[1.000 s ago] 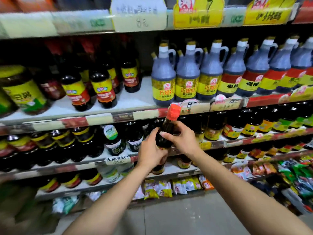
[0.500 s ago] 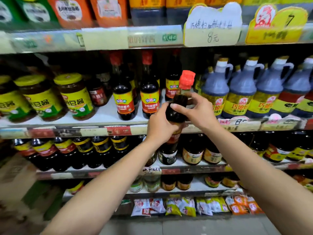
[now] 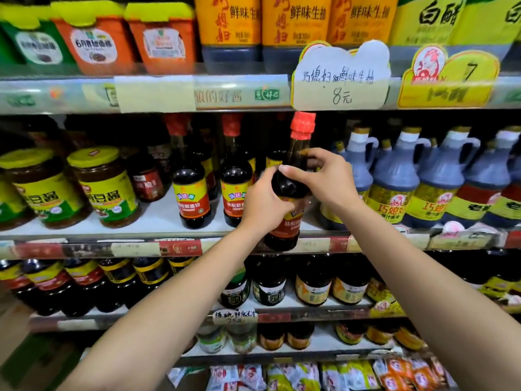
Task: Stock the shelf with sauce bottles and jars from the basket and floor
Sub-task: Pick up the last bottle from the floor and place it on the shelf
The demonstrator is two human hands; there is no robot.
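A dark soy sauce bottle [image 3: 290, 187] with a red cap and a red-and-yellow label is upright in front of the shelf [image 3: 169, 215], its base level with the shelf's front edge. My left hand [image 3: 262, 204] grips its body from the left. My right hand [image 3: 327, 179] holds its shoulder from the right, thumb across the front. Two matching red-capped bottles [image 3: 191, 193] stand on the shelf just to its left. Neither basket nor floor stock is in view.
Yellow-lidded bean paste jars [image 3: 104, 187] fill the shelf's left part, grey-blue handled jugs [image 3: 394, 187] its right. A shelf edge with price tags [image 3: 341, 77] hangs just above the bottle's cap. Lower shelves carry dark bottles [image 3: 84, 283] and small jars [image 3: 313, 283].
Both hands have raised the bottle from the level of the lower shelves up to the shelf with the matching bottles. The view has tilted upward with it.
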